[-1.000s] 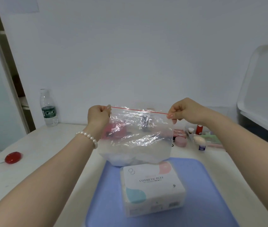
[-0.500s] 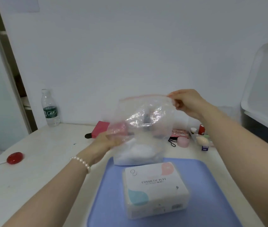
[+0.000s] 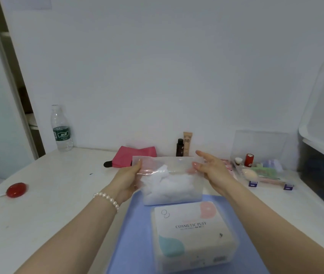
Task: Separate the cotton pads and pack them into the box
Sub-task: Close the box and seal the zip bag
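White pads (image 3: 169,186); blue mat (image 3: 135,234); pink pouch (image 3: 133,155); red button (image 3: 16,190).

Clear zip bag (image 3: 170,180) of white cotton pads (image 3: 169,186) stands behind the puff pack (image 3: 193,237).

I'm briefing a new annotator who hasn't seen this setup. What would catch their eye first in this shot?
Dead centre, both hands, the left hand and the right hand, flank a clear zip bag of white cotton, low over the blue mat. In front of it lies the "COSMETIC PUFF" pack. A red round object stands out far left on the table.
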A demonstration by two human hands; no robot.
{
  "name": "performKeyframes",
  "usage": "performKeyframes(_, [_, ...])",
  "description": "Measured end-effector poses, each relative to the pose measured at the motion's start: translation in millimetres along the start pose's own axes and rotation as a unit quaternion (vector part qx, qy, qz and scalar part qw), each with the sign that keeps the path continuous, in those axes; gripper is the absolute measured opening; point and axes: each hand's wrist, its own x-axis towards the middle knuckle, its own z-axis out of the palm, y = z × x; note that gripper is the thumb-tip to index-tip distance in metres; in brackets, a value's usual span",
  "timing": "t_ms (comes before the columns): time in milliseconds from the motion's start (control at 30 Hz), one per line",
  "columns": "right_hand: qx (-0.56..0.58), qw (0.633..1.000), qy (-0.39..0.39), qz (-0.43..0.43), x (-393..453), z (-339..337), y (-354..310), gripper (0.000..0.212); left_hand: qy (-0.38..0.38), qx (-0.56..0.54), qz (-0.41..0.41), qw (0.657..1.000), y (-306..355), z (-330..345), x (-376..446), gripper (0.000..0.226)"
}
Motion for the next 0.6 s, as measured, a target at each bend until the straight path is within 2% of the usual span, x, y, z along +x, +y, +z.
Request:
performKeyframes(100, [-0.062,0.998,-0.002,-0.029,-4,-4,-2,0.044,0.112,-0.016,-0.052,0.992,0,-17,8,0.02])
performKeyframes(133, [-0.079,0.996,-0.02,-0.029,-5,-8,-3,0.046,0.141,-0.003,-0.037,0.989,1,-23,11,0.021])
performKeyframes(200, [-0.12,0.99,-0.076,-0.02,-9,-17,-13,0.06,0.17,0.059,0.062,0.982,3,-27,16,0.024])
performKeyframes(267, [-0.217,0.967,-0.136,-0.014,-11,-24,-21,0.071,0.095,0.19,0.202,0.956,9,-22,9,0.039])
performKeyframes(300, [-0.292,0.943,-0.157,-0.015,-11,-26,-25,0.07,0.023,0.278,0.246,0.928,12,-18,3,0.048])
performKeyframes(333, [-0.361,0.917,-0.167,-0.016,-10,-27,-26,0.064,-0.055,0.355,0.256,0.897,13,-15,0,0.053])
performKeyframes(400, [-0.435,0.884,-0.17,-0.015,-8,-27,-25,0.049,-0.178,0.445,0.213,0.851,10,-12,-3,0.059])
performKeyframes(467, [-0.424,0.889,-0.172,-0.015,-4,-31,-16,0.036,-0.236,0.481,0.159,0.83,2,-19,2,0.075])
performKeyframes(533, [-0.393,0.906,-0.16,-0.005,-3,-36,-6,0.034,-0.278,0.461,0.119,0.835,-4,-28,8,0.094])
performKeyframes(600, [-0.342,0.931,-0.129,0.002,2,-39,0,0.019,-0.3,0.4,0.097,0.86,-8,-36,11,0.098])
